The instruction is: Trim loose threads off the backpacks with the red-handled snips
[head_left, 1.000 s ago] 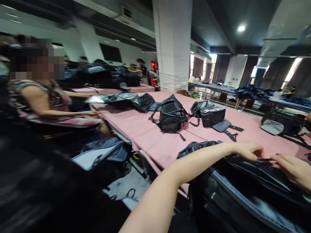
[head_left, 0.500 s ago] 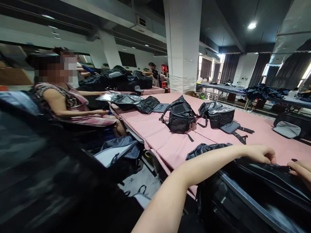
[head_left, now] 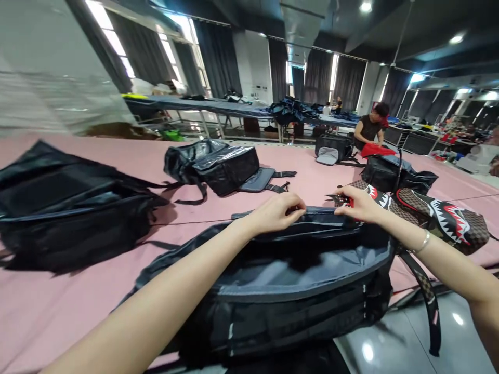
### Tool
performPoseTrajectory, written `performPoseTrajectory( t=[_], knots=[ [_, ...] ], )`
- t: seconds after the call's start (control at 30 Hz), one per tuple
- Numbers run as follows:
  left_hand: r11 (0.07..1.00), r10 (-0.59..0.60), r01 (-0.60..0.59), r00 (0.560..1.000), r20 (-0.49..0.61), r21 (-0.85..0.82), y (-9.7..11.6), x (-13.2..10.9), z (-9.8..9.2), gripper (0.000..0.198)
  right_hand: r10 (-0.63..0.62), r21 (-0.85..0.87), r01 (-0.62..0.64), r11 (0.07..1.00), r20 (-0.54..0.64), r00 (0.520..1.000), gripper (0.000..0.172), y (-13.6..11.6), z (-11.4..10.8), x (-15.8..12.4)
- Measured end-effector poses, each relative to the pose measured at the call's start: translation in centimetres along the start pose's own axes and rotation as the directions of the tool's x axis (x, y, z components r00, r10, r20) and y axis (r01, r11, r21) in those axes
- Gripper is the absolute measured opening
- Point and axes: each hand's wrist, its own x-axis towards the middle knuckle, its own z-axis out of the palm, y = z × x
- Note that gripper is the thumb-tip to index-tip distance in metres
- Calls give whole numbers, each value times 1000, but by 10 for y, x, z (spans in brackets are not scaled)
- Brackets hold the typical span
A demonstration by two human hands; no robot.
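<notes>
Head view, black bag [head_left: 300, 319] agape, grey lining [head_left: 268, 272], hands [head_left: 277, 213] [head_left: 362, 203] grasping rim [head_left: 320, 212] and snips [head_left: 338, 199]

No legible lettering or numbers, reddish tag [head_left: 435, 317] on checkered strap [head_left: 425, 288], any print too small to read

The bag [head_left: 296, 322] is cloth with a faint sheen, its lining [head_left: 331, 267] smooth; the table cover [head_left: 42, 311] is matt cloth, the floor [head_left: 397, 337] glossy, the snips [head_left: 340, 199] probably metal.

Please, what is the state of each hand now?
Left hand: closed, pinching far edge of black bag.
Right hand: closed, holding small snips.
</notes>
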Motion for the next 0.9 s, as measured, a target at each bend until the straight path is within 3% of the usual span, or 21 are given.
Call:
performPoseTrajectory(
  t=[0.13, 0.3, 0.47, 0.6, 0.73, 0.83, 0.9],
  knots=[
    [994, 41, -37, 999, -32, 105, 3, -2, 6, 27, 171, -38, -167, 985, 143, 975, 15, -2, 9, 4],
    [926, 108, -49, 984, -139, 374, 10, 1, 22, 33, 258, -7, -267, 964, 281, 924, 26, 3, 10, 15],
    [828, 150, 18, 956, -252, 561, 26, 6, 47, 12, 292, 21, -310, 951, 282, 914, 29, 7, 8, 14],
    [834, 106, 141, 908, -405, 534, 36, 6, 62, 9, 316, 32, -336, 941, 270, 909, 29, 5, 7, 13],
    [837, 87, 195, 875, -477, 511, 38, 9, 67, 12, 346, 54, -374, 926, 275, 897, 29, 2, 7, 13],
    [883, 116, 125, 876, -468, 452, 34, 12, 66, 13, 363, 14, -378, 926, 243, 899, 27, -1, 6, 12],
    [929, 132, 47, 884, -448, 366, 29, 13, 64, 12, 350, -42, -348, 936, 157, 923, 23, -3, 6, 9]
  ],
)
